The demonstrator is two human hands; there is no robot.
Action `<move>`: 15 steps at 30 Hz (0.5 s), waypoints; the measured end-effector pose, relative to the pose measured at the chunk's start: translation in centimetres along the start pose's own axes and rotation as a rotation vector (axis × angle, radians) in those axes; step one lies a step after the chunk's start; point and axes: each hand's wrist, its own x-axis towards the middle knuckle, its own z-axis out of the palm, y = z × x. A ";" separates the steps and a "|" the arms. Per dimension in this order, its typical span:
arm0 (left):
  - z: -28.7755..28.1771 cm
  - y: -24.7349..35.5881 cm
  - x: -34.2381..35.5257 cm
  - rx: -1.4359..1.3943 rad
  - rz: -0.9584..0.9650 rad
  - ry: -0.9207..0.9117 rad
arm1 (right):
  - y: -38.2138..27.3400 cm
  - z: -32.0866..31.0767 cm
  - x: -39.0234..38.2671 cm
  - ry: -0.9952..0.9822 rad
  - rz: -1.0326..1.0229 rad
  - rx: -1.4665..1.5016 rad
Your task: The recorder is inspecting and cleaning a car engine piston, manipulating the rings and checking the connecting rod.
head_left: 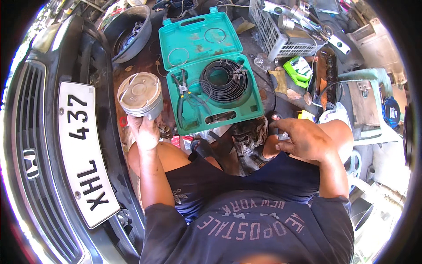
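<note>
My left hand (144, 131) holds up an engine piston (140, 93) from below, its round, stained crown facing up and ring grooves showing on its side. Over my right knee, my right hand (304, 140) has thumb and fingers apart, with nothing visible in it. Between the hands lies an opened teal plastic case (241, 115). Its tray holds a coil of dark metal bands (225, 81) and ring pliers (183, 94) with dark handles. Two thin rings, one of them a piston ring (178, 56), rest in the lid.
At left, a car's front bumper (99, 57) with a white plate stands close to my left arm. A dark basin (143, 44) sits beyond it. A grey crate (274, 44) bears pistons with rods (288, 22). Near it lies a green-and-white box (299, 70).
</note>
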 end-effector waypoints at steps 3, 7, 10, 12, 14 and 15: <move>0.1 0.2 0.1 0.004 -0.048 0.054 | 0.3 0.2 0.1 0.092 -0.063 -0.031; 0.2 -0.2 0.2 -0.003 -0.019 0.047 | 0.5 0.1 0.1 0.115 -0.065 -0.057; -0.2 -0.1 0.0 0.052 -0.031 0.071 | 0.8 0.5 0.1 0.129 -0.150 -0.071; 0.7 0.0 0.2 0.108 -0.033 0.109 | 1.2 0.6 -0.2 0.141 -0.127 -0.060; 1.3 0.1 0.2 0.129 -0.021 0.155 | 1.4 0.7 0.0 0.121 -0.124 -0.035; 1.3 0.0 0.3 0.120 -0.017 0.131 | 1.4 0.7 -0.1 0.142 -0.110 -0.032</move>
